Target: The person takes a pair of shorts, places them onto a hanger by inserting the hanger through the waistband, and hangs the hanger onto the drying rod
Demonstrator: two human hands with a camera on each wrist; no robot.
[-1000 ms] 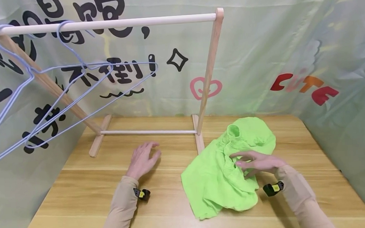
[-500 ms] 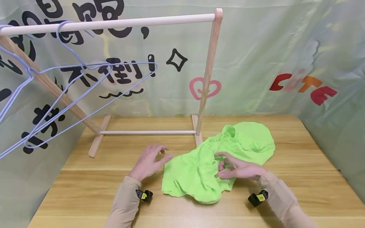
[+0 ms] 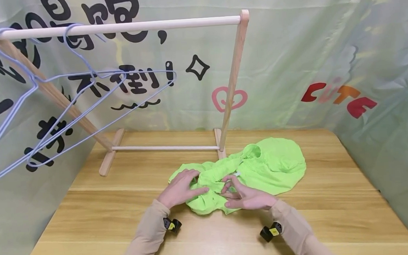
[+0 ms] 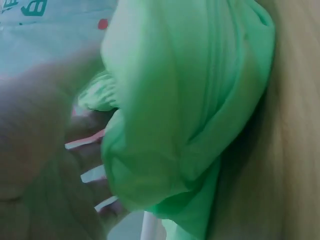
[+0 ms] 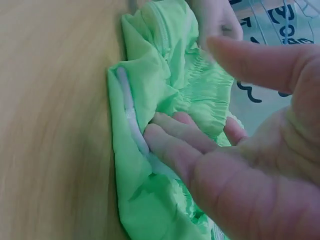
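Best spread the green cloth [image 3: 275,166] softly, at the near right of the rack [image 3: 168,24], with right hand [image 3: 247,197] loose in its folds and left hand [image 3: 180,189] over its left end, grip too hidden to tell.

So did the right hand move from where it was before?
Yes. In the head view, the right hand has moved left, closer to lining up with the rack's right foot.
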